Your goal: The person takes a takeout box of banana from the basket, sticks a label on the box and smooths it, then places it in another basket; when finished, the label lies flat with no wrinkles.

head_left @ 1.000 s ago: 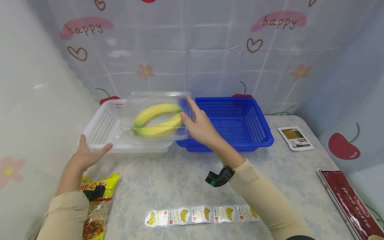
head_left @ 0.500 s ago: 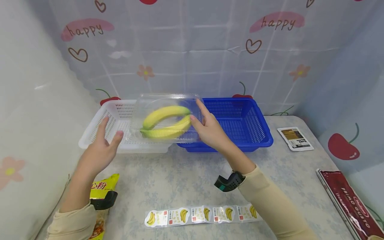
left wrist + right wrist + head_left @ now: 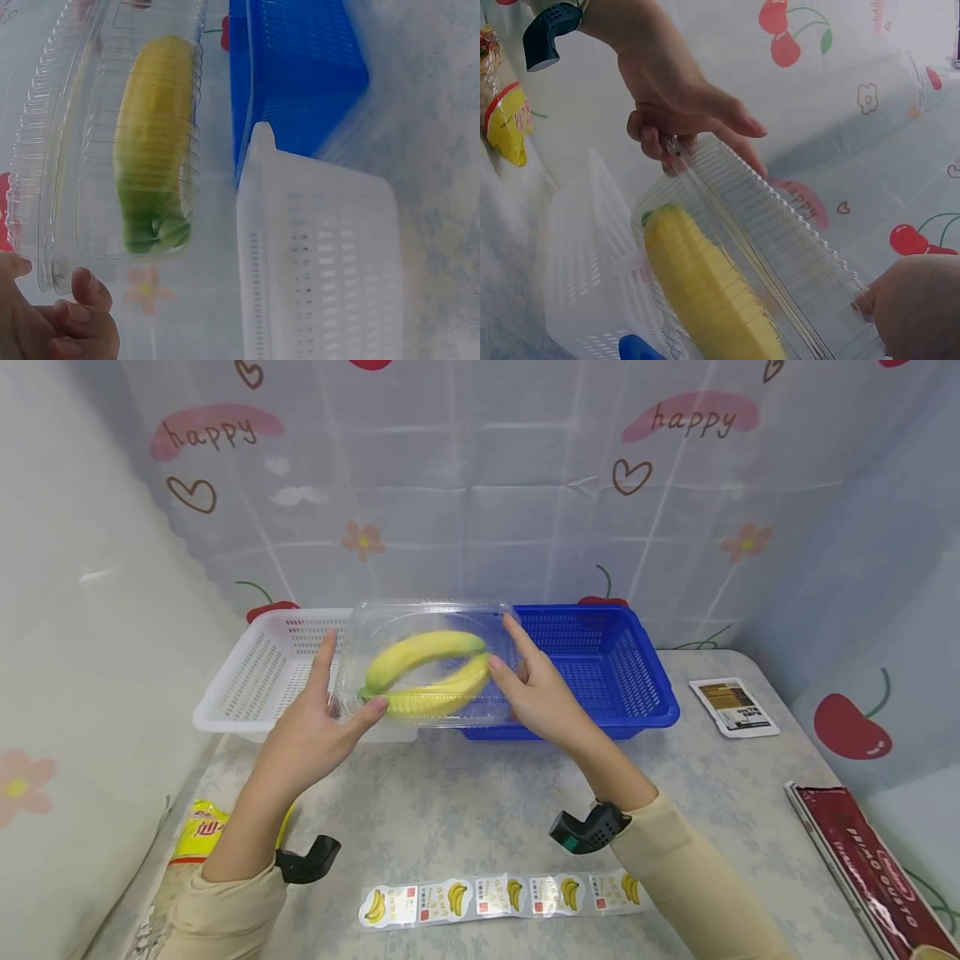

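A clear plastic clamshell box (image 3: 348, 652) with its lid down is held up in front of the baskets. Two yellow bananas (image 3: 423, 652) with green tips lie inside it. My right hand (image 3: 547, 697) grips the box's right end, thumb on the near face. At the left end is my left hand (image 3: 311, 735), its thumb over the lower front corner; in the left wrist view the rim's end lies between thumb and curled fingers (image 3: 94, 289). Behind the box stand a white basket (image 3: 232, 689) and a blue basket (image 3: 645, 677), side by side on the table.
A strip of banana stickers (image 3: 476, 897) lies at the table's front. A yellow food bag (image 3: 198, 831) is at left, partly behind my left arm. On the right are a small flat packet (image 3: 735, 706) and a long dark-red package (image 3: 870, 860).
The box with the bananas has moved right and slightly down in my right hand. My left hand has left the white basket's rim and come to the box's left end.
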Motion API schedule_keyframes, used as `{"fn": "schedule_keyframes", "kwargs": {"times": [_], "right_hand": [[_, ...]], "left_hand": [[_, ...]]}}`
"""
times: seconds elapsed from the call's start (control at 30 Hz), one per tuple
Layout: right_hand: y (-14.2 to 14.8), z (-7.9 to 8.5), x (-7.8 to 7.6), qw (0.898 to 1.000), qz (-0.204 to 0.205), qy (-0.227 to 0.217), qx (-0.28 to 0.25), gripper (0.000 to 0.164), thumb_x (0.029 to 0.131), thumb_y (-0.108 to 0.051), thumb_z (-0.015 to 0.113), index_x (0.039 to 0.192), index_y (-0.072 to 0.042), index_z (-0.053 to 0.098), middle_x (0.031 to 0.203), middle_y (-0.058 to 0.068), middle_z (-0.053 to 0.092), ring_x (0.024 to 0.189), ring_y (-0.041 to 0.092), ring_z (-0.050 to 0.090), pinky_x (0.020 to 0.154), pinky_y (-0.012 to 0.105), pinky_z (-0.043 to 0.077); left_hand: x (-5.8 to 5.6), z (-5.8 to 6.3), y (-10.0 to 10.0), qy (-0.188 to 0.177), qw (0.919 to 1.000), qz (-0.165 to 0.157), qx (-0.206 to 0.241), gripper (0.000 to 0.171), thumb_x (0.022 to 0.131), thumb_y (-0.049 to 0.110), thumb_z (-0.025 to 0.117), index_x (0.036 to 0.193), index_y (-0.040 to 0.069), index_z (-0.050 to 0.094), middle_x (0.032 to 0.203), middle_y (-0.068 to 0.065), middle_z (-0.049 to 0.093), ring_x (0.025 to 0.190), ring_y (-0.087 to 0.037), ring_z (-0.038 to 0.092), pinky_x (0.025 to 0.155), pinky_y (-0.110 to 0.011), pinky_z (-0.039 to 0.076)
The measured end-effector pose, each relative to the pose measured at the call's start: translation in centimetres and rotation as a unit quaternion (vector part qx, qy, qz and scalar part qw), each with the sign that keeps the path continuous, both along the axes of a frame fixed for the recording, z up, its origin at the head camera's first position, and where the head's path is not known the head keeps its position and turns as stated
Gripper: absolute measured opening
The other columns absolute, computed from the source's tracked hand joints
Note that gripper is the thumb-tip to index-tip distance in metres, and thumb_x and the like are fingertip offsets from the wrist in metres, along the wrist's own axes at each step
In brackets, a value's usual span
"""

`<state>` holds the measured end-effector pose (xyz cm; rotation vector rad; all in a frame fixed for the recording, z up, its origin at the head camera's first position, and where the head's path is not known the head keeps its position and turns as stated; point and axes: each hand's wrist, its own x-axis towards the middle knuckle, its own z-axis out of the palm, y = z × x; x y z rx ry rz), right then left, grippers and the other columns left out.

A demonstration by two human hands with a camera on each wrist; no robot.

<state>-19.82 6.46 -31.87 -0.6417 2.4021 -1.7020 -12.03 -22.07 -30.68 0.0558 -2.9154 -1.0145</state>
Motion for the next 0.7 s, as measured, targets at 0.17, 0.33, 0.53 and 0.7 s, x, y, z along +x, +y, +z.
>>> {"fn": "schedule_keyframes", "kwargs": {"times": [0.17,0.33,0.53,0.7], "right_hand": [[0.3,-0.1,0.3,1.000,0.000,0.002,0.006,0.064,0.105,-0.037,0.046,0.157,-0.043,0.009,0.057,0.005,0.032,0.043,0.022,0.036,0.046,0.035,0.042],[0.7,-0.2,0.7,1.000,0.000,0.001,0.015,0.064,0.105,-0.039,0.046,0.157,-0.044,0.008,0.063,0.007,0.036,0.048,0.025,0.042,0.050,0.037,0.046],[1.0,-0.3,1.1,1.000,-0.003,0.011,0.027,0.065,0.104,-0.043,0.046,0.156,-0.045,0.008,0.064,0.006,0.035,0.048,0.023,0.039,0.048,0.034,0.042],[1.3,-0.3,1.5,0.997,-0.021,0.034,0.066,0.072,0.100,-0.051,0.050,0.157,-0.044,0.006,0.076,0.006,0.035,0.061,0.023,0.037,0.054,0.032,0.039]], "left_hand": [[-0.4,-0.1,0.3,0.000,1.0000,0.000,0.007,0.098,0.086,0.072,0.057,0.145,0.059,-0.020,0.130,-0.031,0.057,0.109,-0.044,0.063,0.075,-0.055,0.052],[-0.6,-0.2,0.7,-0.004,1.0000,0.001,0.003,0.098,0.085,0.075,0.055,0.147,0.056,-0.018,0.127,-0.030,0.058,0.106,-0.045,0.061,0.078,-0.058,0.051],[-0.5,-0.4,1.1,-0.002,0.9999,-0.007,0.008,0.104,0.083,0.076,0.057,0.151,0.050,-0.017,0.165,-0.011,0.018,0.142,-0.048,0.035,0.102,-0.071,0.036],[-0.3,-0.7,1.4,0.003,0.9998,-0.013,0.013,0.106,0.083,0.074,0.059,0.151,0.047,-0.018,0.166,-0.007,0.014,0.144,-0.046,0.033,0.103,-0.070,0.037]]}}
